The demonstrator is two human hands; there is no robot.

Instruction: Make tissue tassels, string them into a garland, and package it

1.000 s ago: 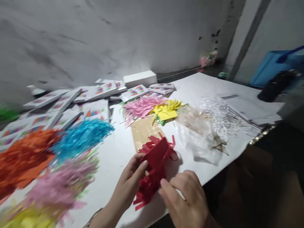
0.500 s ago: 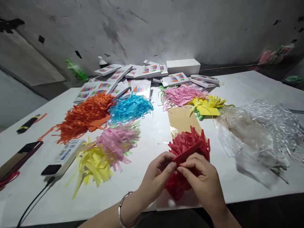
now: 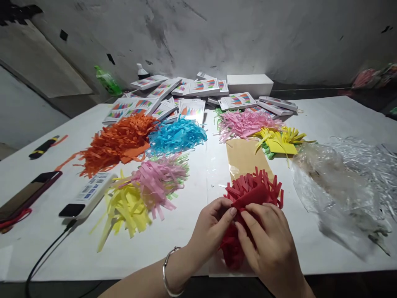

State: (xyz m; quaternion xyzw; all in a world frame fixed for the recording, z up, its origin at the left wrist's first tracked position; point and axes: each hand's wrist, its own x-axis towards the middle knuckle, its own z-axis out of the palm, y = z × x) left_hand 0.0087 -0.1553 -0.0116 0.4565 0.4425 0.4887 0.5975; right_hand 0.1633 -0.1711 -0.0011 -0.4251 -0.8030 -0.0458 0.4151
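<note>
Both hands are on a red fringed paper tassel [image 3: 252, 194] near the table's front edge. My left hand [image 3: 214, 225] pinches the folded, uncut band of the paper between thumb and fingers; a silver bangle [image 3: 169, 271] circles that wrist. My right hand [image 3: 268, 236] grips the same band from the other side, its fingers bent over it, the fingertips partly hidden. Red strips fan out beyond the hands, and more red paper hangs below, between them. Under the far strips lies a brown paper sheet [image 3: 245, 159].
Orange [image 3: 120, 142], blue [image 3: 176, 136], pink [image 3: 156, 178] and yellow [image 3: 130, 211] fringed paper lies left. Pink fringe [image 3: 248, 124] and yellow fringe [image 3: 281, 142] lie beyond the brown sheet. Several printed boxes [image 3: 201, 87] are piled behind. Clear plastic [image 3: 335, 194] spreads right; a power bank [image 3: 88, 196] and phone [image 3: 29, 196] sit left.
The right hand's fingers have moved further over the red band, which has tilted and folded. The view has shifted slightly, moving the table things to the right in the picture.
</note>
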